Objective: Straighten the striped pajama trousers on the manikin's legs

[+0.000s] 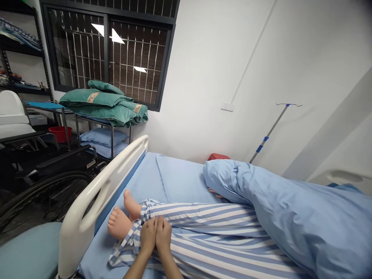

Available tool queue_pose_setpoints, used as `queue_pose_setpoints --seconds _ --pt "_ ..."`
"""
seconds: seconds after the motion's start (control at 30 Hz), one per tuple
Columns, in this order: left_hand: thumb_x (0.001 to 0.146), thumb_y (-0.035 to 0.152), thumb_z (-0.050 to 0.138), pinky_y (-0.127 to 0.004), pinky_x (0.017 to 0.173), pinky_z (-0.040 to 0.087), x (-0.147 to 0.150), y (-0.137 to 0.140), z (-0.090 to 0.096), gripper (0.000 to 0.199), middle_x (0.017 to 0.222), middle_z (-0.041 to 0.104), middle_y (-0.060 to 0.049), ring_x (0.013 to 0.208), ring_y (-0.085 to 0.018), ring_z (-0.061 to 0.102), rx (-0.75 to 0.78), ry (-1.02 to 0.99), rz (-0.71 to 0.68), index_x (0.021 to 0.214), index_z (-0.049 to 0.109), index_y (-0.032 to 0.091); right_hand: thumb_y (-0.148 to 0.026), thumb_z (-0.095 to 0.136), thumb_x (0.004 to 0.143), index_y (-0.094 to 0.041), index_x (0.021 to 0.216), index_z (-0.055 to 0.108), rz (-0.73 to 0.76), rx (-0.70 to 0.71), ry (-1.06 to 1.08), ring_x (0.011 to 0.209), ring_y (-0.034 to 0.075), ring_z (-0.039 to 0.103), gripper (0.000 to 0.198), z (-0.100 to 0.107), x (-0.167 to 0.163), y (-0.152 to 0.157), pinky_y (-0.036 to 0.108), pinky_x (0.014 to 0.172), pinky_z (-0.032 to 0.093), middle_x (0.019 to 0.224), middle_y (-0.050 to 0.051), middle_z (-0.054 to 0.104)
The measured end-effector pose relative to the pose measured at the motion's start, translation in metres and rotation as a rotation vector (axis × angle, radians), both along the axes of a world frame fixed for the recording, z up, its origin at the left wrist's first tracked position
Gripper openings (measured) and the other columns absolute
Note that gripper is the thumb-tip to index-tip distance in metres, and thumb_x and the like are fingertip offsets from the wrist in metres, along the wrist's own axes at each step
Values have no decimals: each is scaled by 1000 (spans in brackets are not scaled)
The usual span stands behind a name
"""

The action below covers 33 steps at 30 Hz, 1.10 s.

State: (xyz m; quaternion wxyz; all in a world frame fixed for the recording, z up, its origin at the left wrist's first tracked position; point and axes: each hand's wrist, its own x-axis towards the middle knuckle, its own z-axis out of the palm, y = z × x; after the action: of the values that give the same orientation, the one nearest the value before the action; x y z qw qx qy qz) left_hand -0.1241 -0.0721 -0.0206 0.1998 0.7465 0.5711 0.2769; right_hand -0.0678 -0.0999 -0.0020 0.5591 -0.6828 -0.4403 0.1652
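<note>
My left hand [148, 235] and my right hand [163, 233] lie side by side, touching, on the lower leg of a figure in blue-and-white striped trousers [215, 217]. Their fingers bend over the far side of the leg and the fingertips are hidden. Both hands look closed on the trouser leg near the ankle. Two bare feet [118, 224], smooth like a manikin's, stick out to the left of my hands. A light blue quilt [279, 201] is turned back over the upper body. Part of the figure's hand [215, 193] shows under the quilt's edge.
The cream footboard [84, 209] stands left of the feet on the blue-sheeted bed [180, 174]. Beyond it are a wheelchair [58, 170] and green folded bedding [104, 104] on a rack. A drip pole [270, 133] rises behind the bed. A teal seat [31, 252] is at lower left.
</note>
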Motion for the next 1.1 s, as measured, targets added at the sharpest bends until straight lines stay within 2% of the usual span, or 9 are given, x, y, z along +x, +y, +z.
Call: queue_pose_setpoints --seconds 0.13,0.23,0.33,0.43,0.6,0.8,0.93,1.03,1.1 --pt "89 27 32 -29 80 42 0 -1 13 34 94 67 -9 91 -20 60 -73 70 -34 97 64 17 -44 29 89 -17 58 57 -32 -112 -153 55 17 54 50 11 7 1 26 53 32 60 8 64" --pt "90 27 31 -30 78 41 0 -3 22 35 92 67 -10 91 -21 60 -136 118 -27 97 63 16 -40 29 89 -16 60 61 6 -225 -340 58 21 58 49 21 17 0 28 53 29 65 12 66" --pt "89 26 32 -29 78 39 -1 -5 28 34 94 66 -10 93 -21 59 -153 148 -54 101 62 17 -36 31 89 -16 63 63 55 -234 -465 59 22 59 46 25 25 -4 28 53 28 67 13 67" --pt "89 28 30 -29 77 39 -1 -7 31 36 95 66 -11 93 -22 59 -144 192 -60 101 62 15 -35 29 91 -16 64 62 74 -184 -449 58 19 58 47 20 27 -9 27 53 26 65 10 66" --pt "90 30 27 -30 77 39 2 -10 32 39 98 67 -11 93 -22 59 -114 239 -65 102 62 16 -36 29 91 -18 63 60 -26 -154 -352 57 16 56 46 10 24 -12 27 54 25 63 7 65" --pt "89 28 31 -28 79 39 3 -11 28 35 98 67 -10 94 -20 60 -118 242 -73 102 61 17 -33 28 91 -18 60 57 -43 -88 -319 53 15 53 45 12 23 -13 28 53 24 59 6 63" --pt "87 30 33 -27 78 40 10 -5 32 33 91 68 -9 90 -19 60 -141 84 -81 87 63 17 -36 29 90 -18 61 57 -40 -44 -205 55 16 53 44 15 25 -14 26 53 28 59 5 63" --pt "85 33 32 -26 70 41 23 -1 39 36 72 65 -6 73 -16 58 -154 -187 -80 64 56 17 -40 30 90 -18 59 56 -59 -8 -92 54 16 52 46 13 29 -13 25 52 29 59 5 62" --pt "84 37 32 -25 61 40 33 -2 41 38 58 58 -3 61 -15 53 -179 -407 -30 55 48 18 -41 31 89 -18 55 54 -73 8 -57 52 15 50 46 11 32 -12 25 51 29 56 5 60"
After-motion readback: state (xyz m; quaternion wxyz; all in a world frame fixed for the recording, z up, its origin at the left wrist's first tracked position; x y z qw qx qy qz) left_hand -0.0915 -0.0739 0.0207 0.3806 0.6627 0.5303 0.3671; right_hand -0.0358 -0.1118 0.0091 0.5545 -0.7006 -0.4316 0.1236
